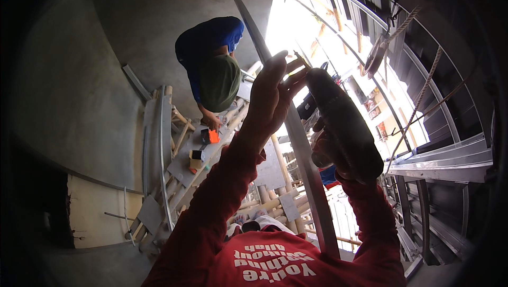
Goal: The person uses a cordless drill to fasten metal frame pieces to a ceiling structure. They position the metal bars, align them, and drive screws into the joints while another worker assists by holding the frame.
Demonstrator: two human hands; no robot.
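My right hand (329,152) grips a dark power drill (344,120), which is raised and points up and to the left with a thin bit at its tip. Close to the drill's nose is my left hand (269,93), its thumb up and its fingers stretched apart towards the bit. Whether the fingertips touch the bit or hold something small is hard to see against the glare. A long metal beam (306,165) passes behind my left hand and runs down between my forearms, both in red sleeves.
Below, a person in blue with a green head covering (219,83) reaches towards an orange and black object (210,136) on bamboo scaffolding (233,123). A rope (426,86) and pulley (375,56) hang at right beside metal framing. Grey walls (74,86) rise at left.
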